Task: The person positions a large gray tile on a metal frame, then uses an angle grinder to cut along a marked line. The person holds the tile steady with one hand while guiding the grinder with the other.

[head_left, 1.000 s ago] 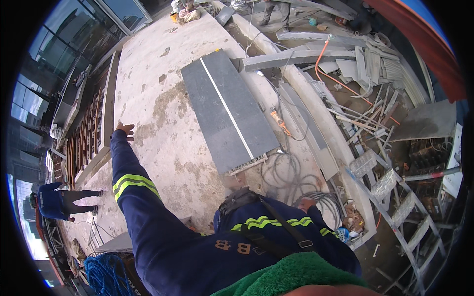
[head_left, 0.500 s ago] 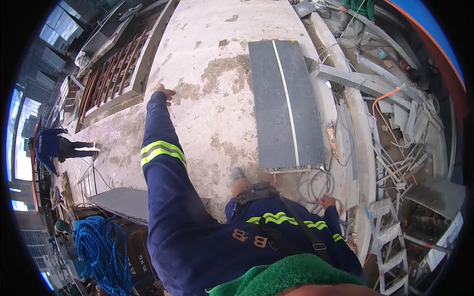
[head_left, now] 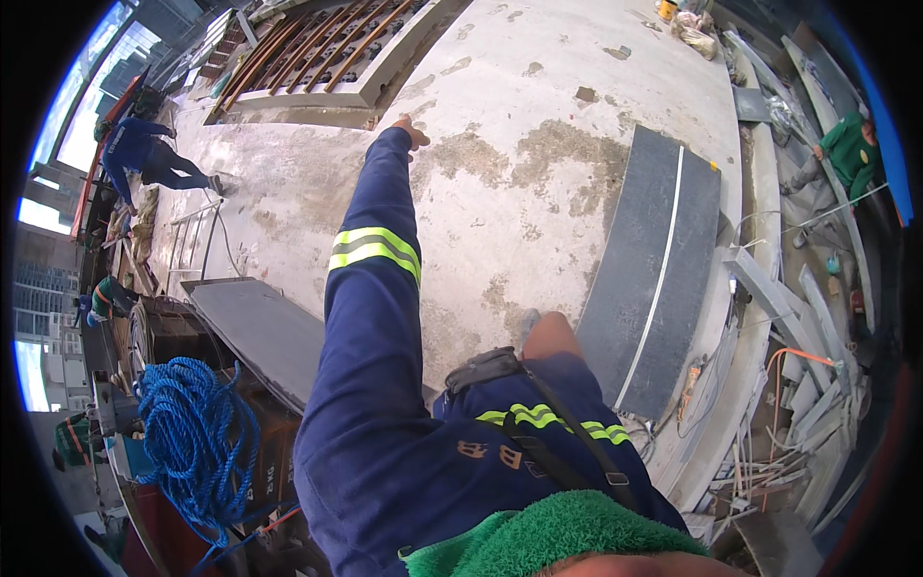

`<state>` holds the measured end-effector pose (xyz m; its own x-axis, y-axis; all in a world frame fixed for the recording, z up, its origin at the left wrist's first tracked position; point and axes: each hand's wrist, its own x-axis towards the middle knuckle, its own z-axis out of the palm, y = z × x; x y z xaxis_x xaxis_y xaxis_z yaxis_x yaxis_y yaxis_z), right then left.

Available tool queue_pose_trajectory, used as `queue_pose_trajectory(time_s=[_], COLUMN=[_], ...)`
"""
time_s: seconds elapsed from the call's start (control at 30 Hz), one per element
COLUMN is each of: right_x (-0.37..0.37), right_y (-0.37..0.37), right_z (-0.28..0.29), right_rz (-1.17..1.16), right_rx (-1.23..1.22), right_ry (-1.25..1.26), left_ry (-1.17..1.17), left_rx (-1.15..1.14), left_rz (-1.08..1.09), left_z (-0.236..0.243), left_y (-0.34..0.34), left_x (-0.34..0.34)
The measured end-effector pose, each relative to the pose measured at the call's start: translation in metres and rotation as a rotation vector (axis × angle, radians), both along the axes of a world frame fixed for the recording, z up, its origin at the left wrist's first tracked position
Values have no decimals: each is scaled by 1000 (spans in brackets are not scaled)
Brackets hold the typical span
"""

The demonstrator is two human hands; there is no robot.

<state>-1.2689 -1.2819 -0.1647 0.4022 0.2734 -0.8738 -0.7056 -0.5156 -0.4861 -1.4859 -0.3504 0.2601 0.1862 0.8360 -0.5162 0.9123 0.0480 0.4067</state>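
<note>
My left hand [head_left: 411, 135] is held out at the upper middle over the pale, stained concrete floor [head_left: 481, 250], its fingers apart and holding nothing. The navy sleeve [head_left: 370, 260] has reflective yellow bands. My right hand is hidden from view. A bent bare knee [head_left: 546, 341] and a black waist bag [head_left: 481, 370] show below me. To the right of my legs lies a long dark grey panel [head_left: 649, 260] with a white stripe, an orange power tool [head_left: 690, 389] beside it.
A framed bed of wooden slats [head_left: 336, 53] is at the top. Grey sheets [head_left: 252, 322] and coiled blue rope [head_left: 197, 442] lie at left. A co-worker in blue [head_left: 144, 159] stands at upper left, another in green [head_left: 846, 163] among scrap pieces at right.
The view has swung leftward, so the panel and scrap sit further right. My left hand sits higher in the picture. My right hand has dropped out of sight, and my knee has come forward.
</note>
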Motion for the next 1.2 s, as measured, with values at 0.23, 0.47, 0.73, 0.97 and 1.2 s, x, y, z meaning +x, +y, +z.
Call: queue_pose_trajectory(time_s=[0.23,0.47,0.73,0.97,1.2], right_x=[105,256,351,238,125], right_y=[221,541,794,907,979], right_z=[-56,69,89,79,121], right_rz=[-160,104,47,-57,422], right_rx=[28,-30,22,-196,247], right_ry=[111,-173,-298,-115,-212], left_ry=[-31,-86,-55,-66,388], left_rx=[-57,-152,-94,48,-139], left_rz=[36,94,57,-166,-456], left_z=[-50,-68,-121,-180,-255], left_y=[148,310,557,842,995], left_x=[44,89,130,209,157])
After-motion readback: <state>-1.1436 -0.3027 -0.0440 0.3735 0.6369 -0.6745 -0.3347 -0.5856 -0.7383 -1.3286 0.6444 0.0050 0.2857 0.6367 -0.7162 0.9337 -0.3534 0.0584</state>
